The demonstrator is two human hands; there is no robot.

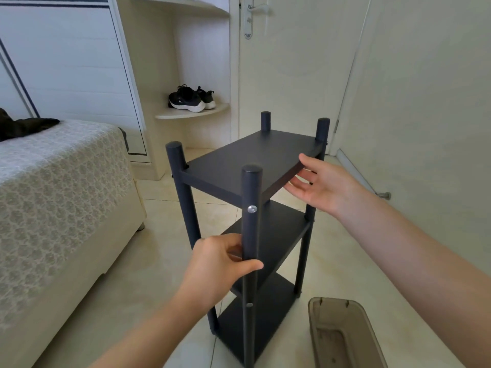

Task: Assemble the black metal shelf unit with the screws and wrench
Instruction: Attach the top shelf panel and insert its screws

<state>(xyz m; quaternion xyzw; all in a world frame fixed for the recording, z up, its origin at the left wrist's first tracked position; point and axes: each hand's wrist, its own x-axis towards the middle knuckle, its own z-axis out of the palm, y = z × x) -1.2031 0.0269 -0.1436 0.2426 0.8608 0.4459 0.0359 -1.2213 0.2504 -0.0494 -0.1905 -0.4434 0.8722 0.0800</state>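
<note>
Head view, and I'm standing right by it: the black shelf unit [268, 251] is upright on the tiled floor [132, 274], between the bed [53, 195] and a brown plastic tray [342, 335] lying near its foot. It has three boards on four round posts. The left hand [220, 261] has its fingers and thumb wrapped round the front post [251, 229], just under a silver screw [252, 209]. The right hand [326, 184] pinches the right edge of the top shelf [239, 160], thumb on top and fingers fairly straight underneath. Behind it all, a pair of black sneakers [190, 98] sits on a curved corner ledge next to the door [292, 62]. There's a white mark on the side of one shoe, but it's too small to tell the brand. A dark garment [24, 127] is lying on the bed cover.
</note>
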